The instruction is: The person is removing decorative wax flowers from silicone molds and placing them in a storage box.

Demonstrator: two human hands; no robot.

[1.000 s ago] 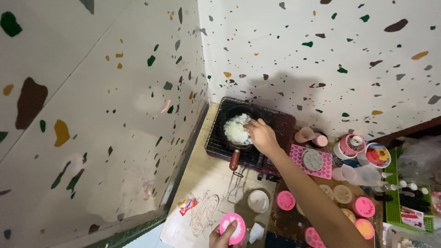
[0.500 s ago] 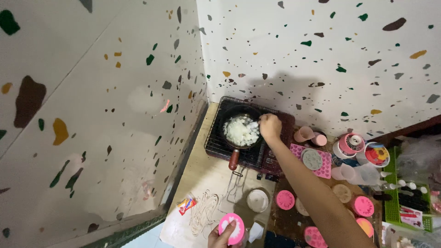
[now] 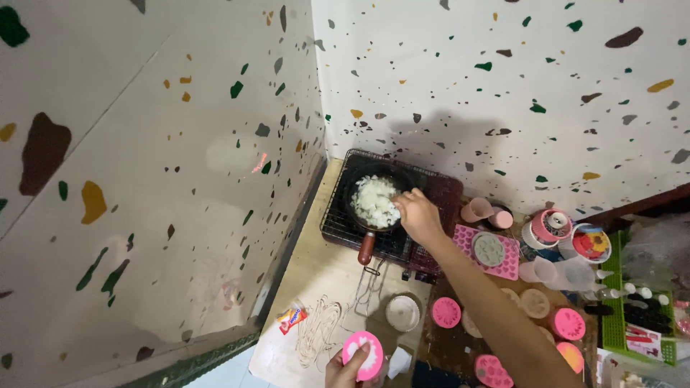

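Right hand [image 3: 417, 214] has shifted back over the small pan [image 3: 375, 203] of white chopped bits, fingers pinched, contents hidden; left hand [image 3: 348, 366] grips pink round mould [image 3: 363, 355].

Black pan [image 3: 374, 205], white chopped bits, reddish-brown handle [image 3: 366, 248]. Beside pan: dark wire rack [image 3: 338, 223], pink heart-patterned mould [image 3: 507, 253]. Behind pan: white wall [image 3: 503, 86], speckled green, brown, yellow.

The black wire-metal grill rack [image 3: 345, 223] looks matt; the round pink mould [image 3: 361, 356] looks like smooth, soft silicone.
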